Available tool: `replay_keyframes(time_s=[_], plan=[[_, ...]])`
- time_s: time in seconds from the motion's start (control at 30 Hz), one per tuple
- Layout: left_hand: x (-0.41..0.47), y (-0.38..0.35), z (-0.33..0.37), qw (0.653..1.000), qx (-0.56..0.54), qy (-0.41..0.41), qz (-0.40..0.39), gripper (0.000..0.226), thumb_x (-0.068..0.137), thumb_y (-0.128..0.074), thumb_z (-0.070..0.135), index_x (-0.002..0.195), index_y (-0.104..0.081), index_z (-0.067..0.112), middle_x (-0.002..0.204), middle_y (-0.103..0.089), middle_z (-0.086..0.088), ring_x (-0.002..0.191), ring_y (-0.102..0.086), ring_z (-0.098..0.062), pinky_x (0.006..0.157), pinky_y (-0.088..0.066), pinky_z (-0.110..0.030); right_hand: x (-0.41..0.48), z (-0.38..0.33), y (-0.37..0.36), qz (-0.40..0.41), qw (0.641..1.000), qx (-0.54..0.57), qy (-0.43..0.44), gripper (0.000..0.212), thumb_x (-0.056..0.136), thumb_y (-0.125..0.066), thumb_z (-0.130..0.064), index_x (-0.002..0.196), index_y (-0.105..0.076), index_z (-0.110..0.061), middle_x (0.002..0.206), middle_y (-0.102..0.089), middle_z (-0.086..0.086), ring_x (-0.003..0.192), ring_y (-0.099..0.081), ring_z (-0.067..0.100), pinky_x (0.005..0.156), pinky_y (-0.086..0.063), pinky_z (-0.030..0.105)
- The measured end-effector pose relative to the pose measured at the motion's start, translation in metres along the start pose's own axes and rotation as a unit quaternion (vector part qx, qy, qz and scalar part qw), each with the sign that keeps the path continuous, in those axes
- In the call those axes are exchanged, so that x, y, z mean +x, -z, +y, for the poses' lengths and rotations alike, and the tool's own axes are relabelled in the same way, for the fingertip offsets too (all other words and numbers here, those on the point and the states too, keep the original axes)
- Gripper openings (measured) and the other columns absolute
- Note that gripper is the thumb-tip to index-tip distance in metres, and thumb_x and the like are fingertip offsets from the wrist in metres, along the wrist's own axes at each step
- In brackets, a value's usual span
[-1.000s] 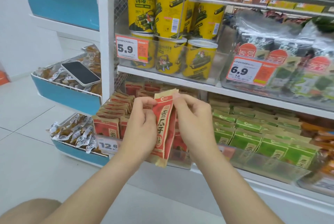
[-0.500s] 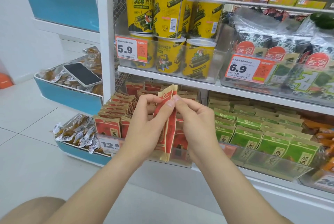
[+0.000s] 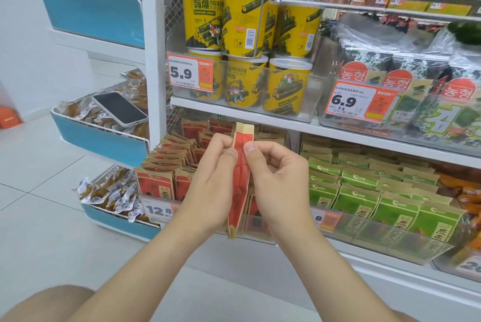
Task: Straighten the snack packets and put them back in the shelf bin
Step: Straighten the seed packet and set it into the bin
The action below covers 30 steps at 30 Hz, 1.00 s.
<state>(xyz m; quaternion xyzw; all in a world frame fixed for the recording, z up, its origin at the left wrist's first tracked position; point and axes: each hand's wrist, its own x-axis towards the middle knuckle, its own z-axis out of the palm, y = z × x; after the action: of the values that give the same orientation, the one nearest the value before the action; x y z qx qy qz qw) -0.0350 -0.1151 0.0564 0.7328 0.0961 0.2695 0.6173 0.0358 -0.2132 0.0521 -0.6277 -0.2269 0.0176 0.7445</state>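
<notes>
Head view.
- Left hand (image 3: 210,181): fingers curled, thumb and fingertips pinching the left face of a red snack packet (image 3: 240,165) near its upper half.
- Right hand (image 3: 278,178): fingers curled, thumb pressed on the right face of the same packet, level with the left thumb.
- Packet: upright, turned edge-on to the camera, brown sealed top edge uppermost, lower end hanging below both wrists. It sits between the hands, in front of the shelf bin (image 3: 260,225) and not inside it.
- Bin: clear front wall, price tag reading 12.8 (image 3: 158,209) at its left end. Rows of matching red packets (image 3: 166,163) stand in it, left of the hands.
- Green packets (image 3: 364,191) fill the next bin to the right.
- Yellow canisters (image 3: 242,27) on the shelf above.
- Phone (image 3: 119,108) lies face-up on wrapped snacks in a blue-fronted basket (image 3: 104,139) at left.
</notes>
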Motion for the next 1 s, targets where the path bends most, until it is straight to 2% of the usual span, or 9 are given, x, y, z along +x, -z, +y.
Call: replay_keyframes(time_s=[0.17, 0.3, 0.37, 0.43, 0.5, 0.57, 0.63, 0.83, 1.0], plan=[[0.003, 0.003, -0.001, 0.998, -0.028, -0.011, 0.054, 0.024, 0.116, -0.041, 0.023, 0.098, -0.055, 0.017, 0.088, -0.061, -0.009, 0.084, -0.057, -0.017, 0.081, -0.048, -0.046, 0.002, -0.009, 0.008, -0.072, 0.995, -0.064, -0.013, 0.012, 0.095, -0.082, -0.017, 0.087, -0.075, -0.011, 0.067, -0.07, -0.005, 0.06, -0.061, 0.011, 0.061, -0.052, 0.03], [0.01, 0.013, -0.001, 0.987, -0.109, -0.004, 0.116, 0.021, 0.115, -0.045, 0.031, 0.102, -0.056, 0.018, 0.1, -0.063, -0.028, 0.091, -0.061, -0.027, 0.085, -0.054, -0.06, 0.0, -0.015, 0.013, -0.186, 0.971, -0.112, -0.095, 0.02, 0.091, -0.085, -0.018, 0.102, -0.068, -0.014, 0.099, -0.08, 0.001, 0.082, -0.076, 0.015, 0.077, -0.062, 0.032], [0.011, 0.019, -0.002, 0.983, -0.152, 0.011, 0.1, 0.025, 0.115, -0.05, 0.037, 0.106, -0.058, 0.015, 0.1, -0.065, -0.027, 0.088, -0.061, -0.029, 0.078, -0.054, -0.052, -0.001, -0.019, 0.013, -0.215, 0.963, -0.059, -0.148, 0.025, 0.095, -0.081, -0.017, 0.113, -0.064, -0.011, 0.106, -0.081, 0.01, 0.084, -0.078, 0.02, 0.075, -0.063, 0.032], [0.01, 0.024, -0.002, 0.986, -0.155, 0.018, 0.059, 0.033, 0.109, -0.056, 0.042, 0.102, -0.06, 0.01, 0.097, -0.07, -0.014, 0.089, -0.065, -0.027, 0.074, -0.056, -0.045, -0.001, -0.021, 0.011, -0.195, 0.969, -0.027, -0.151, 0.026, 0.096, -0.08, -0.019, 0.112, -0.063, -0.006, 0.105, -0.081, 0.014, 0.086, -0.079, 0.026, 0.075, -0.065, 0.034], [0.01, 0.028, -0.004, 0.993, -0.114, 0.02, 0.019, 0.039, 0.106, -0.065, 0.043, 0.09, -0.063, 0.008, 0.102, -0.076, -0.002, 0.108, -0.07, -0.021, 0.091, -0.058, -0.047, 0.0, -0.017, 0.01, -0.148, 0.981, -0.035, -0.117, 0.029, 0.095, -0.082, -0.028, 0.101, -0.067, -0.004, 0.103, -0.081, 0.015, 0.093, -0.08, 0.034, 0.085, -0.067, 0.044], [0.01, 0.03, -0.006, 0.998, -0.064, 0.016, -0.004, 0.045, 0.106, -0.065, 0.042, 0.09, -0.066, 0.0, 0.106, -0.077, -0.007, 0.118, -0.07, -0.018, 0.105, -0.055, -0.059, 0.001, -0.012, 0.01, -0.121, 0.987, -0.064, -0.086, 0.034, 0.095, -0.08, -0.04, 0.091, -0.074, -0.006, 0.097, -0.081, 0.014, 0.098, -0.078, 0.037, 0.094, -0.064, 0.054], [0.008, 0.03, -0.007, 0.999, -0.046, 0.002, -0.004, 0.043, 0.107, -0.065, 0.037, 0.09, -0.066, -0.003, 0.105, -0.076, -0.014, 0.114, -0.072, -0.022, 0.105, -0.054, -0.064, 0.002, -0.009, 0.01, -0.114, 0.989, -0.064, -0.073, 0.034, 0.097, -0.077, -0.043, 0.088, -0.08, -0.01, 0.093, -0.082, 0.01, 0.099, -0.078, 0.035, 0.095, -0.063, 0.055], [0.002, 0.03, -0.009, 0.998, 0.05, -0.047, 0.003, 0.028, 0.102, -0.072, 0.029, 0.084, -0.073, 0.008, 0.102, -0.082, 0.015, 0.125, -0.066, 0.004, 0.107, -0.055, -0.044, 0.004, -0.005, 0.011, -0.101, 0.992, -0.063, -0.047, 0.032, 0.1, -0.071, -0.039, 0.074, -0.071, -0.02, 0.063, -0.064, -0.011, 0.066, -0.062, 0.011, 0.08, -0.066, 0.051], [0.004, 0.03, -0.011, 1.0, -0.017, -0.014, -0.008, 0.019, 0.102, -0.072, 0.018, 0.091, -0.08, 0.005, 0.106, -0.083, 0.011, 0.128, -0.067, 0.0, 0.089, -0.065, -0.033, 0.008, 0.002, 0.012, -0.106, 0.99, -0.083, -0.037, 0.04, 0.103, -0.067, -0.052, 0.074, -0.064, -0.024, 0.075, -0.068, -0.001, 0.079, -0.064, 0.025, 0.09, -0.059, 0.068]])
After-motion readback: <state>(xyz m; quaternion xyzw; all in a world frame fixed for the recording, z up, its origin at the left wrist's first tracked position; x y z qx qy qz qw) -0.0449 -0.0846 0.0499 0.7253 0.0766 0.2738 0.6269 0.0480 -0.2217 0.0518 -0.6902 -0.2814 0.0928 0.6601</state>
